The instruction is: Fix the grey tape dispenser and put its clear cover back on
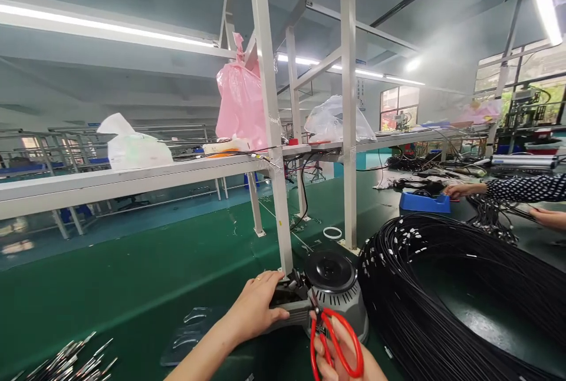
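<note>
Scissors [317, 311], red-hdld., gripped in R hand [342, 342]; prob. light, stiff, best held by loops [359, 354]. L hand [259, 301] grasps grey disc-topped machine [340, 297], prob. heavy.

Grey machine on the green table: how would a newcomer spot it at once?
Find the huge coil of black cable on the green table. Just left of it, by the foot of a white post, sits the grey machine. Its round black top above a slotted body sets it apart.
</note>
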{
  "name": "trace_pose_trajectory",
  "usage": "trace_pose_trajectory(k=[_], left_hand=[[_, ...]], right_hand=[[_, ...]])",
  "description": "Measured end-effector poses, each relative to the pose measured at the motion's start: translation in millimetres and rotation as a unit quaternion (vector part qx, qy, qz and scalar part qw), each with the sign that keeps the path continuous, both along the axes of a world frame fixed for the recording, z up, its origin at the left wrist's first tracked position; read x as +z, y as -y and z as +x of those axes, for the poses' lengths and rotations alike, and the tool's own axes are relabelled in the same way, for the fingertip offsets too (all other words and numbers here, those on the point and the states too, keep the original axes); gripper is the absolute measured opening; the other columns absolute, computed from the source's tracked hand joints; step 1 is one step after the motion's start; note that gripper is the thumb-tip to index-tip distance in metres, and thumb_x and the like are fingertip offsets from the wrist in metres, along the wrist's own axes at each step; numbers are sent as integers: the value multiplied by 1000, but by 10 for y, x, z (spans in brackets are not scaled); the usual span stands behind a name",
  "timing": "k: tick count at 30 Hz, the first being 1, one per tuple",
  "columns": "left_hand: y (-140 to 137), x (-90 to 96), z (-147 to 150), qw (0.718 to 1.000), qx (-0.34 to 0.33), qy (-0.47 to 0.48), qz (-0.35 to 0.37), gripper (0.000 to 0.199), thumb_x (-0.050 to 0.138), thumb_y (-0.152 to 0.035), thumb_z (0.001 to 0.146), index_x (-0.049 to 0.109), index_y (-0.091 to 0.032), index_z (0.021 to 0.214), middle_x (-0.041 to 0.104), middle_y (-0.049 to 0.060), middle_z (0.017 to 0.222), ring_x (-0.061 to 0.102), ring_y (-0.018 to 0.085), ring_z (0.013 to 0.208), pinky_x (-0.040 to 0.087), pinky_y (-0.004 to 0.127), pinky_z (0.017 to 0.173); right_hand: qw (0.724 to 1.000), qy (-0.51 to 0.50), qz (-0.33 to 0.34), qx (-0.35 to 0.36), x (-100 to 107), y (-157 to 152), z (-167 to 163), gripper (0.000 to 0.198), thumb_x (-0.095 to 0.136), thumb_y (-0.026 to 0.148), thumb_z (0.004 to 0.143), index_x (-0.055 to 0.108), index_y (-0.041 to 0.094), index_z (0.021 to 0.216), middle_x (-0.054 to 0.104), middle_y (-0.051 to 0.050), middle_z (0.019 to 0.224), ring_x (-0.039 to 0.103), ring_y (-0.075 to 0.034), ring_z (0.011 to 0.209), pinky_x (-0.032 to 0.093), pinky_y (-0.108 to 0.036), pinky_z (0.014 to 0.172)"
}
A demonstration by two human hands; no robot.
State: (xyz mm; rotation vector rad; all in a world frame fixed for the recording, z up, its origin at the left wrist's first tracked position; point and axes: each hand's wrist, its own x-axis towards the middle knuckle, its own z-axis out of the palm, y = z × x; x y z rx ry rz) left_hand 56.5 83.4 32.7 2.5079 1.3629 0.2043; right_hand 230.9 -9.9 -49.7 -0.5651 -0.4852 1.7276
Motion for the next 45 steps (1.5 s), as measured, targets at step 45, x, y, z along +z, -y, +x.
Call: trace_pose_trajectory(k=[45], left_hand=[[69,-6,-40,1000,1,-15,11,62,58,-28,74,45,-20,134,40,7,149,33,26,139,28,47,115]], right_hand=[[985,-108,-125,-56,276,-174,-313,27,46,36,91,64,16,89,59,0,54,39,-8,37,27,-21,39]])
